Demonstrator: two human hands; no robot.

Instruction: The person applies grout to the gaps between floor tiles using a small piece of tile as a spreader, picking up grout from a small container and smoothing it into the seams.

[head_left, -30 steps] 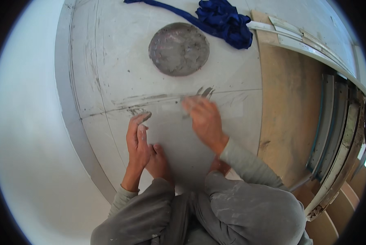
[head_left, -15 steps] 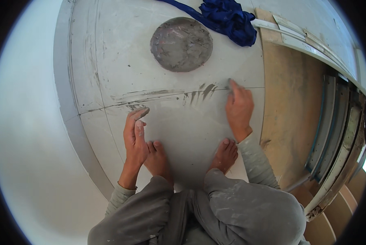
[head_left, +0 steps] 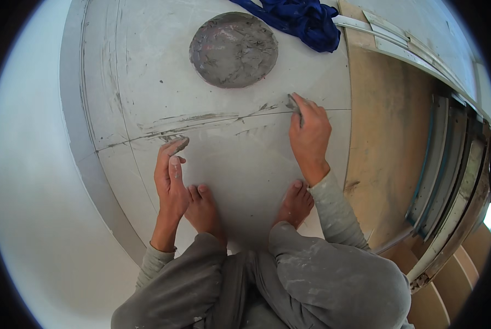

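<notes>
Streaks of grey paste beside the joint at the near floor tile's far edge have been thinned since half a second ago; where several thick dark strokes were seen, only faint, broken marks are left. The right hand is held almost over the same place, close to that tile's far right corner, its fingers more folded. Something grey is seen at its fingertips, but whether a tool is grasped or paste merely clings there cannot be told. The left hand is kept near the far left corner, loosely bent and clasping nothing, its fingers coated with paste; little change in its pose is seen. The round mass of paste is left beyond the joint, on the neighbouring tile, with a blue cloth just beside it. The tile's right edge is bordered by a wooden board.
</notes>
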